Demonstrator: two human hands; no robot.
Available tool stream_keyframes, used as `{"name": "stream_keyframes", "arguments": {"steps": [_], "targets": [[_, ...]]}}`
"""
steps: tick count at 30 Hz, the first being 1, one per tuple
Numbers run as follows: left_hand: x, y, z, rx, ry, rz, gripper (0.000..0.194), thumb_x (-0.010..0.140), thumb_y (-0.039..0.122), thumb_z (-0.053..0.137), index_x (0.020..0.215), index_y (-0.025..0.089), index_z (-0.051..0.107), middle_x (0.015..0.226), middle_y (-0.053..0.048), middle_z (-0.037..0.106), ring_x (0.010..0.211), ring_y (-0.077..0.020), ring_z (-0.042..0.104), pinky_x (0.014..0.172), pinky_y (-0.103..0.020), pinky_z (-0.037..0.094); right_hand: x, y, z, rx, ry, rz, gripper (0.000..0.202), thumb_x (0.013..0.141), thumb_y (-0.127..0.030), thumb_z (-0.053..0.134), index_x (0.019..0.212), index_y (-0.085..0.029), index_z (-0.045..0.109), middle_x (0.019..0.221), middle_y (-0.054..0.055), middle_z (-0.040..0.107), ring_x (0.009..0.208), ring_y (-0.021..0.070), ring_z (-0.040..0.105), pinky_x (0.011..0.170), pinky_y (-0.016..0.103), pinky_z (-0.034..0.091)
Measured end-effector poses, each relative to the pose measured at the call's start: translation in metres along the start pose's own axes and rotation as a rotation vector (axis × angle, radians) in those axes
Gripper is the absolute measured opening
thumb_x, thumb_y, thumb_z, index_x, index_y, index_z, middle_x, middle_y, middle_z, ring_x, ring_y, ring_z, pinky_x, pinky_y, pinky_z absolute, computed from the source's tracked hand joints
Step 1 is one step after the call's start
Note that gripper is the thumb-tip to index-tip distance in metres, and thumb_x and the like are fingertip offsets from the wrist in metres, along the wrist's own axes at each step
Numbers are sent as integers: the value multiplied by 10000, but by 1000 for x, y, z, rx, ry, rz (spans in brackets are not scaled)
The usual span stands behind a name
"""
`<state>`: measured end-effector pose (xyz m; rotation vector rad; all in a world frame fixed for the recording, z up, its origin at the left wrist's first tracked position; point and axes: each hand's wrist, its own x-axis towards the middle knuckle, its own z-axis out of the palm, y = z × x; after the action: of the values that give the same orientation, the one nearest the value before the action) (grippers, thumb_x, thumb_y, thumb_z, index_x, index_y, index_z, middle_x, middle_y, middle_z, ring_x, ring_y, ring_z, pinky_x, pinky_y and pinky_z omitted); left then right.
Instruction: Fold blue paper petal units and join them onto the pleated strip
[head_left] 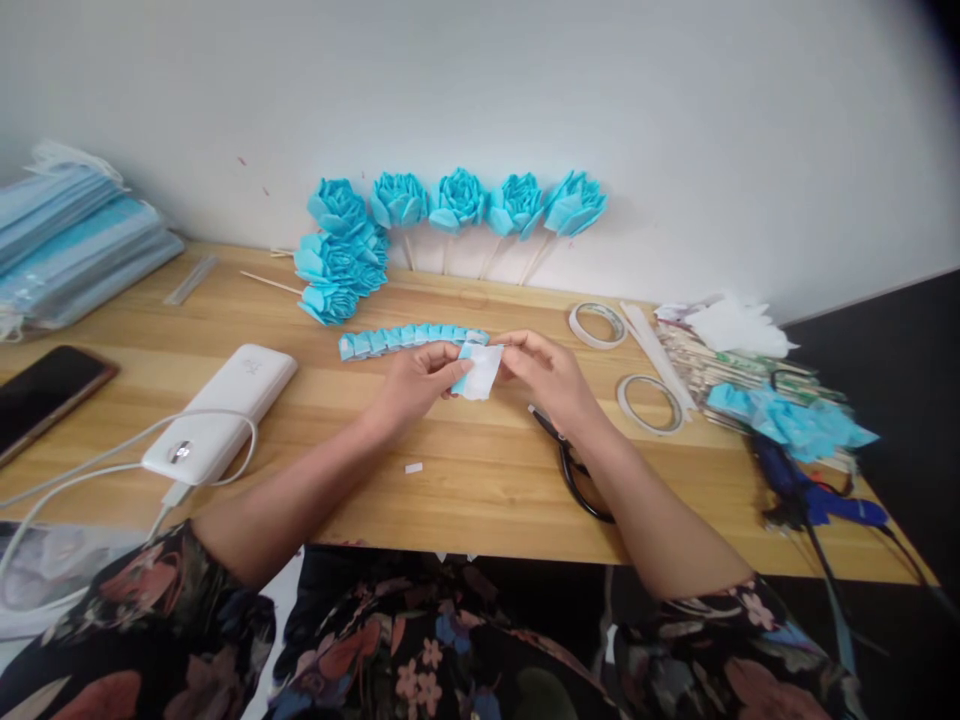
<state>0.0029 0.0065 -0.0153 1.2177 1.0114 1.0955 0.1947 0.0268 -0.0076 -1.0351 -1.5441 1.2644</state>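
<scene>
Between my two hands is a small blue and white piece of material (480,374). My left hand (421,382) pinches its left, blue edge between thumb and fingers. At its upper right corner, the fingers of my right hand (546,375) are closed on it. Just behind the hands lies a curved row of folded blue pieces (401,340), its right end close to my fingertips. Black-handled scissors (574,475) lie partly under my right wrist. A tiny white scrap (414,468) rests on the wooden table (480,500) in front.
Several blue flowers (458,200) on sticks lean on the wall. Tape rolls (598,326), a stick pile (720,370), blue scraps (795,420) and a blue glue gun (817,497) are right. A power bank (225,410), phone (49,395) and mask stack (75,240) are left.
</scene>
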Motion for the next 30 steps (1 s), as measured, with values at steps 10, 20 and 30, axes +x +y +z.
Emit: {"name": "stream_keyframes", "arguments": {"steps": [10,20,30], "targets": [[-10,10,-1,135,82,95,579,885,644,533,610,149,655,522,-10,536,511,-96,463,516,-246,370,-6,-4,4,-523,173,-497,181,797,-80,596,863,-222,686,832,1,705,770,149,632,748,305,513],[-8,2,5,-212,-240,-253,375,776,520,734,835,153,687,665,-10,654,520,-79,558,481,-207,383,-7,-3,3,-721,95,-801,228,894,-84,536,934,-258,676,895,22,736,853,191,678,742,356,529],[-5,-1,5,77,10,33,286,806,368,673,622,154,626,574,0,623,493,-67,501,479,-196,391,-11,-12,6,-731,214,-723,88,891,-167,603,890,-240,650,829,22,721,781,192,653,733,362,510]]}}
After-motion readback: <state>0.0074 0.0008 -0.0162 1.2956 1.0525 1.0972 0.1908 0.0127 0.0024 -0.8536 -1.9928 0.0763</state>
